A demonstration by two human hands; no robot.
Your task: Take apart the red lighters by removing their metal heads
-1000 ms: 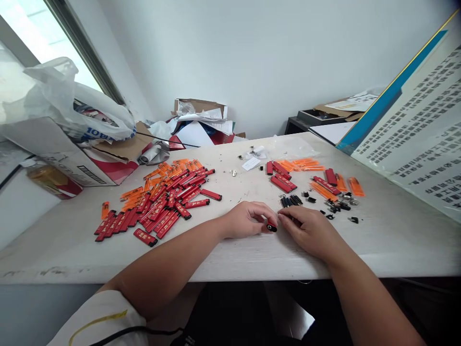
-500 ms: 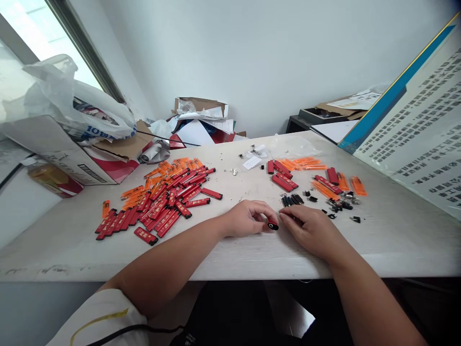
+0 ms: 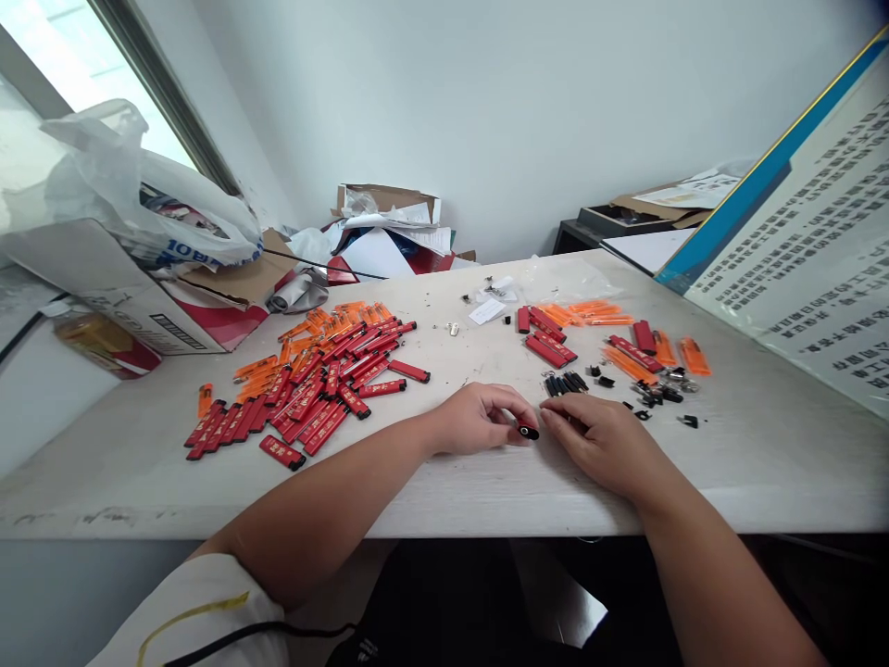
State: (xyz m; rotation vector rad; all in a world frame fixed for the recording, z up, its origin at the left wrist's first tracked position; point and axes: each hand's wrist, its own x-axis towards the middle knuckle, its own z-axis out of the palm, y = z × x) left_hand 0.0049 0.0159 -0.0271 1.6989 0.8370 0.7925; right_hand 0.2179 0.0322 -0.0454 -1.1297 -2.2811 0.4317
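My left hand (image 3: pixel 479 420) is closed round a lighter (image 3: pixel 529 433) whose black end points toward me; its body is mostly hidden by the fingers. Just to the right, my right hand (image 3: pixel 604 440) rests on the table with fingertips pinched together, and whatever they hold is too small to make out. Several dark cylindrical parts (image 3: pixel 566 383) lie right behind its fingers. Red lighters (image 3: pixel 306 403) and orange lighters (image 3: pixel 260 378) are heaped left of my left hand. More red lighters (image 3: pixel 550 350) lie behind my hands.
Small metal and black parts (image 3: pixel 657 389) are scattered at the right beside orange pieces (image 3: pixel 693 356). A paper slip (image 3: pixel 487 311) lies toward the back. A carton (image 3: pixel 187 315) with a plastic bag (image 3: pixel 159 204) stands left; a printed board (image 3: pixel 798 232) leans at right.
The view has shifted very slightly. The lighter in my left hand has tilted a little, and both hands stay in nearly the same place.
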